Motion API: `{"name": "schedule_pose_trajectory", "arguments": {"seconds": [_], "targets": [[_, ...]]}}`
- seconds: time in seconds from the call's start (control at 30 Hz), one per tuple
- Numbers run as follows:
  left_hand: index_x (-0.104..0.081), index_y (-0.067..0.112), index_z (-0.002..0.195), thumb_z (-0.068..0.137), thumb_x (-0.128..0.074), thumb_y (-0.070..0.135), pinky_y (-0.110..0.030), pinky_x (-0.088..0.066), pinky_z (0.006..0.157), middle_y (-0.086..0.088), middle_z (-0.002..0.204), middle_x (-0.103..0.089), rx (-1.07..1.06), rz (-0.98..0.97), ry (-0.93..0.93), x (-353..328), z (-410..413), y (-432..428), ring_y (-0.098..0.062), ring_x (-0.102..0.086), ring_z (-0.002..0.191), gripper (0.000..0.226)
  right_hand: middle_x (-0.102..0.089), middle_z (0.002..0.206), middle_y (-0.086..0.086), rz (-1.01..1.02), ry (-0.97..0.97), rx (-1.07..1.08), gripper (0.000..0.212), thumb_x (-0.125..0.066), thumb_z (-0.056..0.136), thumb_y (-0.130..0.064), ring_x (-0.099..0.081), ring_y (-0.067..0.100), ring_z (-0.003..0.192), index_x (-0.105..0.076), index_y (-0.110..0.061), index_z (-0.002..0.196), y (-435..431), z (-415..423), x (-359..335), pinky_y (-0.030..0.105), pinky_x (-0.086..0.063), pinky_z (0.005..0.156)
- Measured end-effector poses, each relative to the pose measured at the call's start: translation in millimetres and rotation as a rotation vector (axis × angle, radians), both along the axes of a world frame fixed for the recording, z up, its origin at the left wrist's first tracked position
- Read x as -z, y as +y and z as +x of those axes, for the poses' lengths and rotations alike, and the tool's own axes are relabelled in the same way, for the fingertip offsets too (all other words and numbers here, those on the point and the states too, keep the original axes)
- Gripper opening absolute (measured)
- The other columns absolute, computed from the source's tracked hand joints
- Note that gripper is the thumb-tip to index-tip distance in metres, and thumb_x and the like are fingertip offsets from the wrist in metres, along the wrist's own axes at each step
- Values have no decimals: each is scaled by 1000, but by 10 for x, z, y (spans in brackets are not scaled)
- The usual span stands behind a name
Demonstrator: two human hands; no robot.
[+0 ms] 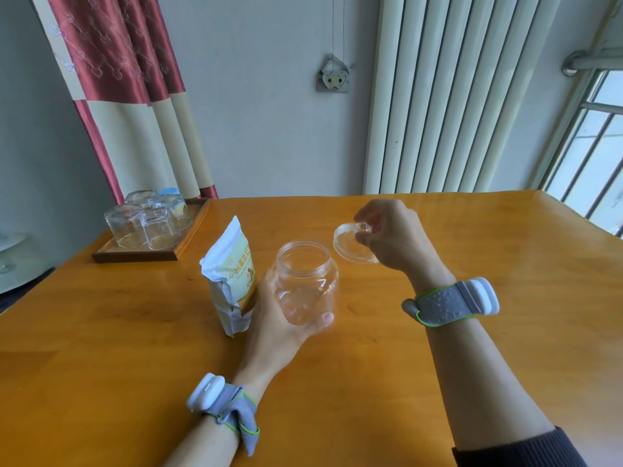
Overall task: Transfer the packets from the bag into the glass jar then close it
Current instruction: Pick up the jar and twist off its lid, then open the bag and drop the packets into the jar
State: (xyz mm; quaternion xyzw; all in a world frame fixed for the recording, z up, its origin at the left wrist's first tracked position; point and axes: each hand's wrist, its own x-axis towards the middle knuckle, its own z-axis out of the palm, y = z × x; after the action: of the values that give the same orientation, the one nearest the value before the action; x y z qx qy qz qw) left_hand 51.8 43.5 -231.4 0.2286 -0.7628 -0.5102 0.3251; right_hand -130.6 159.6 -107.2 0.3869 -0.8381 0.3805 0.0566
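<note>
Orange wooden table (472,332), centre frame: the left hand (279,318) wraps around the open, empty glass jar (305,284) to steady it. The right hand (391,237) pinches the clear lid (350,244) by its knob, low over the table right of the jar, leaving the mouth free. Just left stands the bag (229,274), apparently still unopened, packets hidden inside.

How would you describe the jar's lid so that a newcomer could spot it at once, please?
On the orange table, look just right of the open jar. The lid is the flat clear disc at the right hand, unlike the tall upturned glasses on the tray.
</note>
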Motion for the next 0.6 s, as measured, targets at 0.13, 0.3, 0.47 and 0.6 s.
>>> {"name": "schedule_pose_trajectory", "arguments": {"seconds": [0.13,0.3,0.47,0.6], "targets": [[-31,28,148,61,-94,51,3,-41,90,23,145,-44,-7,-20,-22,-6,-3,5,31,-42,123,111,-74,111,11,236,-45,-4,29,-78,82,-2,-70,27,100,-75,-12,109,9,-84,185,37,-59,84],[-31,27,143,63,-95,48,6,-39,86,33,136,-41,-8,-21,-59,10,-4,-10,39,-36,118,105,-72,105,11,412,-116,-31,28,-79,77,3,-71,30,93,-75,-16,98,-57,-66,338,43,-62,83],[-31,17,147,62,-98,48,10,-34,84,23,139,-42,1,-41,-104,12,11,-19,42,-34,115,112,-71,104,11,473,-111,-31,29,-80,74,2,-72,29,89,-73,-16,95,-71,-58,421,43,-63,81],[-28,19,154,65,-97,50,-12,-36,104,14,152,-41,-18,-75,-152,-15,57,-8,3,-41,138,116,-72,104,10,488,-109,-34,30,-83,73,-3,-73,28,86,-72,-16,97,-55,-36,412,43,-63,80]]}}
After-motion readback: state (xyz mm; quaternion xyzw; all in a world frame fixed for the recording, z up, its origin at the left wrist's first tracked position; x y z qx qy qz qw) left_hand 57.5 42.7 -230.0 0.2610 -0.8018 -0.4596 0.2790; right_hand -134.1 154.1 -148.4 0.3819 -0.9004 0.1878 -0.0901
